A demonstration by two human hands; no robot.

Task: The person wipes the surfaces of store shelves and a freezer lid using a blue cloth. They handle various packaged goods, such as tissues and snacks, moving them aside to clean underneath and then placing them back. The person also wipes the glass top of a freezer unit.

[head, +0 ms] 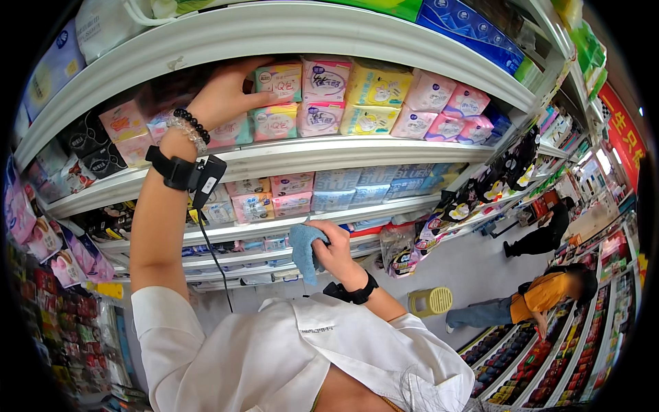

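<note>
High on a shelf, my left hand (pixel 222 96) reaches in at the left end of a small green-and-pink pack (pixel 284 82), probably sanitary pads. Its thumb lies along the front of the pack, and the other fingers go behind it, partly hidden. A matching pack (pixel 278 123) sits directly below. Lower down, in front of the shelves, my right hand (pixel 337 251) grips a crumpled blue cloth (pixel 305 253), which hangs from the fingers. To the right of the green-and-pink pack stand stacked pink-and-white packs (pixel 324 82) and yellow packs (pixel 378 85).
A white shelf edge (pixel 355 146) runs below the packs, with another shelf board (pixel 329 28) close above. A black cable (pixel 213 257) dangles from my left wrist device. A yellow stool (pixel 431 301) stands on the floor at right. Two people (pixel 535 296) are in the aisle.
</note>
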